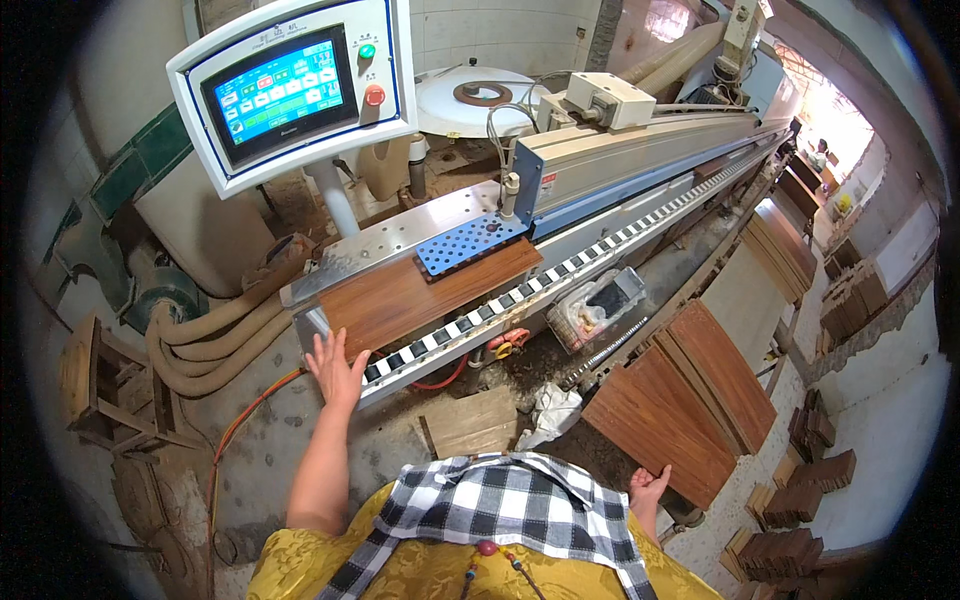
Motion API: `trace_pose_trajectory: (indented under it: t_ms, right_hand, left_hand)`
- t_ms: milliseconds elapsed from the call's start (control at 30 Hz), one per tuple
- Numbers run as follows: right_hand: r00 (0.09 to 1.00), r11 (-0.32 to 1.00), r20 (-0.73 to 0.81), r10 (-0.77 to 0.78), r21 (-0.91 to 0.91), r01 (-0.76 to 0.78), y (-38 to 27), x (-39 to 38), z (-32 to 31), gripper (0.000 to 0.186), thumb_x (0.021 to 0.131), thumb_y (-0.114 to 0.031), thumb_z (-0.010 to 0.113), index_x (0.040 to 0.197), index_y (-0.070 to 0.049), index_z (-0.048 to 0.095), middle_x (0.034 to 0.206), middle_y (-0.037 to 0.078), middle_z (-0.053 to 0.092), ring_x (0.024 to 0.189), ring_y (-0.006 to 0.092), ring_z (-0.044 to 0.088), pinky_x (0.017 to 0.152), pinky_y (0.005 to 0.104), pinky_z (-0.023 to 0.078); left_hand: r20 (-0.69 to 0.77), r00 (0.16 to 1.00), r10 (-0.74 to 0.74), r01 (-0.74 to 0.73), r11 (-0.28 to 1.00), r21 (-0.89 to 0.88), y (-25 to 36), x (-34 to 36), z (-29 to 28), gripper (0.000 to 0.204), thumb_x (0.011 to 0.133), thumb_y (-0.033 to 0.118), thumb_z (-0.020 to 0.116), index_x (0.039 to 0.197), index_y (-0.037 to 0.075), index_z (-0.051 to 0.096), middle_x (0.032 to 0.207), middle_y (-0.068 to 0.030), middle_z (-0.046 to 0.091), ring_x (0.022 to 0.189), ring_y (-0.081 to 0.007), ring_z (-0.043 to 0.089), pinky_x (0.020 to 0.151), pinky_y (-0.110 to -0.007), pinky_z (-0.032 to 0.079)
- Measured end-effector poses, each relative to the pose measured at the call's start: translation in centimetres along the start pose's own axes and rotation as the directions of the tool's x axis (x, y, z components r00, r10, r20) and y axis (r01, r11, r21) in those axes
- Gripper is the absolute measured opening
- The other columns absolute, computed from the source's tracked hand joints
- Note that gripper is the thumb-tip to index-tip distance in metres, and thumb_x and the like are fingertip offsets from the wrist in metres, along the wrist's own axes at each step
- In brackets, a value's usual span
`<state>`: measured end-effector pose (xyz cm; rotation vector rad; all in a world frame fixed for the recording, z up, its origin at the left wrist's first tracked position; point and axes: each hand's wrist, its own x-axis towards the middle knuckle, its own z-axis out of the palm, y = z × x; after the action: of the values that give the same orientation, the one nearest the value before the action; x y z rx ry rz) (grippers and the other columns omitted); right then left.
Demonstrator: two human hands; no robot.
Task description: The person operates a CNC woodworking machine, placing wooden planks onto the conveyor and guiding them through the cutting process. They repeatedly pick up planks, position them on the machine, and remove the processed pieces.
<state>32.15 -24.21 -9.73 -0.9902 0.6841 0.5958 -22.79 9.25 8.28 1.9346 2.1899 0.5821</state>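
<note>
My left hand [336,368] lies with fingers spread at the near left end of a reddish-brown wooden board [400,300]. That board rests flat on the machine's metal bed, its far part under a blue perforated plate [470,243]. Low on the right, my right hand [650,486] is at the near edge of another brown board [655,425], which lies askew on a stack. Its thumb and forefinger are apart, a fingertip appears to touch the edge, and the other fingers are partly hidden.
A control panel [290,90] with a lit screen stands at the upper left. Along the machine runs a black-and-white track [480,318]. Below it sits a clear plastic bin [597,308]. Thick hoses [215,345] curve at left; more board stacks [800,490] line the right wall.
</note>
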Motion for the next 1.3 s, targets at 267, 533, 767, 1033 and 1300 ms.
trace_pose_trajectory:
  t_ms: [267, 533, 767, 1033, 1300]
  right_hand:
    - [0.999, 0.997, -0.031, -0.014, 0.081, 0.017, -1.1, 1.8, -1.1, 0.049, 0.078, -0.052, 0.066, 0.097, -0.008, 0.057, 0.087, 0.003, 0.062, 0.074, 0.0152, 0.057, 0.066, 0.0256, 0.047]
    - [0.970, 0.999, 0.242, -0.002, 0.033, -0.006, -2.6, -0.6, -0.8, 0.029, 0.075, -0.032, 0.075, 0.087, -0.010, 0.061, 0.080, 0.001, 0.065, 0.069, 0.0167, 0.058, 0.062, 0.0283, 0.047]
    - [0.877, 0.997, 0.476, 0.073, -0.069, -0.046, -2.3, -5.3, 1.6, 0.024, 0.080, -0.023, 0.071, 0.098, -0.011, 0.062, 0.090, 0.001, 0.066, 0.076, 0.0171, 0.060, 0.062, 0.0295, 0.047]
    - [0.577, 0.915, 0.727, 0.373, -0.392, -0.097, 6.4, -11.1, 13.2, 0.025, 0.083, -0.018, 0.066, 0.104, -0.008, 0.058, 0.090, 0.003, 0.063, 0.071, 0.0149, 0.057, 0.062, 0.0287, 0.047]
    - [0.462, 0.723, 0.595, 0.658, -0.669, -0.169, 18.5, -20.6, 21.3, 0.016, 0.082, -0.014, 0.069, 0.091, -0.008, 0.058, 0.074, 0.001, 0.059, 0.060, 0.0124, 0.055, 0.058, 0.0264, 0.049]
  left_hand:
    - [-0.003, 1.000, 0.027, -0.027, 1.000, 0.004, 6.0, 1.5, 3.3, 0.064, 0.083, 0.041, 0.059, 0.136, 0.010, 0.041, 0.143, -0.0166, 0.035, 0.138, -0.0309, 0.018, 0.111, -0.051, 0.006]
    - [0.030, 0.982, 0.188, -0.181, 0.971, -0.156, 7.0, 1.5, 4.3, 0.060, 0.086, 0.035, 0.057, 0.137, 0.010, 0.038, 0.143, -0.0143, 0.035, 0.138, -0.0322, 0.018, 0.111, -0.050, 0.008]
    - [-0.014, 0.976, 0.216, -0.213, 0.950, -0.227, 3.9, -1.7, 2.2, 0.056, 0.085, 0.028, 0.058, 0.135, 0.009, 0.041, 0.142, -0.0139, 0.038, 0.136, -0.0337, 0.023, 0.110, -0.049, 0.015]
    - [-0.018, 0.902, 0.431, -0.419, 0.864, -0.279, 4.9, -6.2, -0.6, 0.065, 0.081, 0.034, 0.064, 0.136, 0.010, 0.039, 0.145, -0.0136, 0.031, 0.136, -0.0349, 0.023, 0.110, -0.049, 0.017]
    - [0.093, 0.885, 0.456, -0.457, 0.889, -0.006, 2.3, -8.5, -3.7, 0.072, 0.075, 0.048, 0.067, 0.135, 0.016, 0.043, 0.148, -0.0128, 0.025, 0.138, -0.0343, 0.014, 0.110, -0.052, 0.011]
